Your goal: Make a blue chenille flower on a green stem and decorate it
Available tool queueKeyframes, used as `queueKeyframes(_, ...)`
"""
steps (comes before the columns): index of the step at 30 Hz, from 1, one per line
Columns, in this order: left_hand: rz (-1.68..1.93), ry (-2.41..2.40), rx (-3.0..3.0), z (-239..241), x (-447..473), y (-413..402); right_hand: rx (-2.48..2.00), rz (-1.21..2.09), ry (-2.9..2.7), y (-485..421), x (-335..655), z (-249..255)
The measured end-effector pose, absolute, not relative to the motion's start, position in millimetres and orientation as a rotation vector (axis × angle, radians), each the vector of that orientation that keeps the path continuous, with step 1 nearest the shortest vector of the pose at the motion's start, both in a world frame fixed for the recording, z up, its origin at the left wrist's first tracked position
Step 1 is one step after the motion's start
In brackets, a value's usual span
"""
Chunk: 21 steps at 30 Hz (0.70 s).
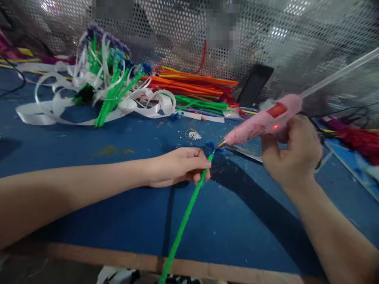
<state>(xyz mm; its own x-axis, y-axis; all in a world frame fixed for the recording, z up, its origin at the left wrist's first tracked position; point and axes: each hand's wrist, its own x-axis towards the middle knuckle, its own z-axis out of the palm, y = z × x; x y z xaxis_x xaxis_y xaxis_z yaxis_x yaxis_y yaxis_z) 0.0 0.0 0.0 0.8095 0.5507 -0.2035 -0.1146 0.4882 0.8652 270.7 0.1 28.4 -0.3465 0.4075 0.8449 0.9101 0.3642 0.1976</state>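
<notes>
My left hand [185, 165] pinches a green pipe cleaner [186, 217] close to its upper end. The pipe cleaner slants down toward me, past the table's front edge. At its top is a small dark blue fuzzy piece [211, 146]. My right hand [293, 150] is wrapped around a pink hot glue gun [251, 126], whose red light is lit. A clear glue stick [340, 73] juts from the back of the gun. The metal nozzle points left and is at the blue piece; whether it touches cannot be made out.
A small pile of white beads [194, 135] lies beyond my left hand. Farther back are a bunch of green pipe-cleaner stems [111, 98] with white ribbon [53, 108], orange pipe cleaners [186, 85] and a dark phone [256, 85] against the perforated metal panel [177, 35]. Red fuzzy material [359, 142] lies right.
</notes>
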Motion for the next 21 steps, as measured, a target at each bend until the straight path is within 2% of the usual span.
queueKeyframes(9, 0.438, 0.499, 0.968, 1, 0, -2, -1.133, -0.909, -1.951, -2, 276, 29)
queueKeyframes(15, 0.424, 0.503, 0.986, 2, 1, -2, -1.418, -1.194, -1.886, -6, 270, 26)
queueKeyframes(17, 0.429, 0.509, 0.984, 2, 1, -3, -1.537, -1.109, -1.885, -5, 269, 24)
queueKeyframes(21, 0.435, 0.522, 0.975, 4, 1, -4, -1.633, -0.731, -1.904, 3, 271, 10)
